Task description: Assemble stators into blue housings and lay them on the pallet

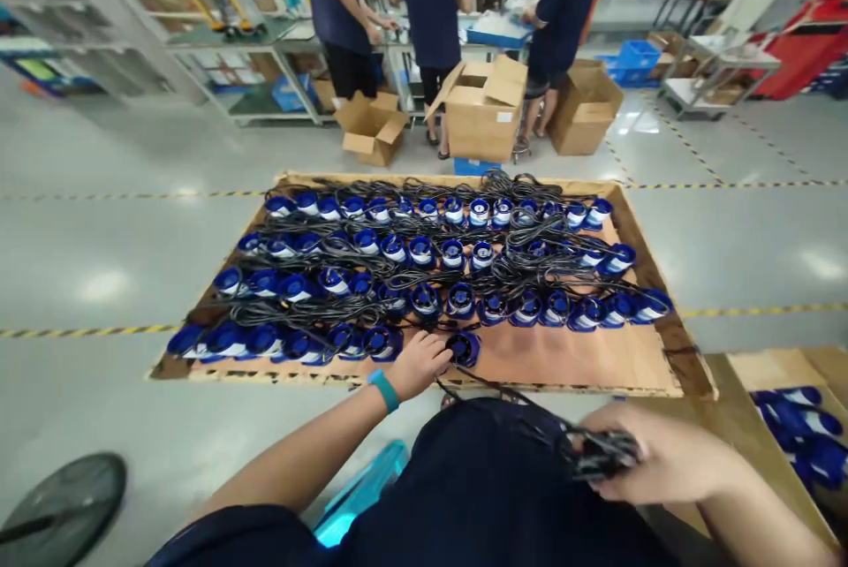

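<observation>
My left hand (419,364), with a teal band on its wrist, is at the front edge of a wooden tray (570,359). Its fingers are closed on a black cable (503,389), beside a round blue motor-like unit (464,349) with an open top. Whether the fingertips also grip the unit's rim is hard to see. From there the cable runs right to my right hand (653,452), which is closed around a coiled bundle of black cable (602,454), blurred by motion. Several rows of similar blue units (424,298), with black cables (298,313) laid between them, stand in the tray.
To the lower right is a cardboard box (735,426) holding more blue parts (801,430). Open cartons (480,112) stand beyond the tray, near several people at a workbench. A turquoise stool (364,492) is beside my body; a dark round base (66,505) is lower left.
</observation>
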A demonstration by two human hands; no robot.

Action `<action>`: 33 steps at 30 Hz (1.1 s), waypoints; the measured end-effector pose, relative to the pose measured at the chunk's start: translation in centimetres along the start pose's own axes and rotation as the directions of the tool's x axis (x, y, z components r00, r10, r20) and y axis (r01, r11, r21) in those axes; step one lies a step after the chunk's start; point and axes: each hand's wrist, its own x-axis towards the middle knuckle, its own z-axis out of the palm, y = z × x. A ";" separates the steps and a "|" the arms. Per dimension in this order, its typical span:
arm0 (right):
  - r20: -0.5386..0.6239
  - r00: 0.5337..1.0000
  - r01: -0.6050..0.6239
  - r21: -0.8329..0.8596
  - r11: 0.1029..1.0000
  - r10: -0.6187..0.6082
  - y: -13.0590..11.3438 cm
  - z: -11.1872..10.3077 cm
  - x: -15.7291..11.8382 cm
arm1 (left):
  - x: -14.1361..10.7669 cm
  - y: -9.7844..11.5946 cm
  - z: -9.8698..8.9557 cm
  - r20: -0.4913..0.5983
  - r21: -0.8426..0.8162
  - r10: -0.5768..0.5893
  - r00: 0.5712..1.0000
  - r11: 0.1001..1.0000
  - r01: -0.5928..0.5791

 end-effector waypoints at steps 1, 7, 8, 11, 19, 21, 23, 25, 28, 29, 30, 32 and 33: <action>0.043 0.998 0.049 0.024 0.998 -0.050 -1.4 -1.7 1.7 | -0.7 -0.5 0.0 -0.013 -0.013 -0.007 1.000 1.000 0.007; -0.128 0.945 0.285 -0.130 0.950 -0.301 -7.9 -7.2 11.0 | -4.2 -3.6 0.3 -0.177 -0.123 -0.161 0.971 0.982 0.140; -0.182 0.927 0.288 -0.213 0.934 -0.328 -8.8 -7.3 12.4 | -4.6 -3.8 0.4 -0.193 -0.128 -0.184 0.964 0.979 0.161; -0.289 0.900 0.221 -0.346 0.912 -0.327 -11.1 -7.0 16.2 | -5.7 -3.4 0.9 -0.241 -0.152 -0.283 0.928 0.956 0.252; -0.376 0.916 0.205 0.137 0.969 -0.141 -11.6 -10.5 17.2 | -8.3 -0.1 -0.3 -0.203 -0.166 -0.391 0.898 0.917 0.362; -0.297 0.948 0.199 0.275 0.941 -0.114 -11.5 -11.1 15.7 | -7.2 0.0 -1.2 -0.160 -0.151 -0.324 0.932 0.942 0.301; -0.224 0.969 0.170 0.314 0.934 -0.101 -11.8 -10.9 14.4 | -5.2 -0.2 -2.1 -0.066 -0.149 -0.231 0.971 0.964 0.219; -0.185 0.978 0.152 0.294 0.944 -0.100 -12.4 -10.2 13.3 | -2.9 -0.4 -2.6 0.043 -0.165 -0.137 0.990 0.976 0.142; -0.233 0.966 0.184 0.320 0.929 -0.111 -13.1 -9.3 12.2 | -0.3 -0.4 -2.6 0.137 -0.165 -0.074 0.988 0.982 0.097; -0.268 0.956 0.209 0.345 0.915 -0.118 -13.2 -9.1 11.9 | 0.3 -0.2 -2.4 0.141 -0.144 -0.088 0.986 0.984 0.109; -0.299 0.946 0.236 0.369 0.899 -0.126 -13.2 -9.1 11.7 | 0.6 -0.1 -2.1 0.135 -0.114 -0.117 0.984 0.985 0.132; -0.337 0.931 0.276 0.398 0.875 -0.140 -13.0 -9.1 11.4 | 0.8 0.3 -1.6 0.104 -0.051 -0.198 0.975 0.978 0.204; -0.347 0.927 0.283 0.401 0.871 -0.142 -12.8 -9.1 11.4 | 0.8 0.5 -1.3 0.085 -0.027 -0.245 0.966 0.968 0.248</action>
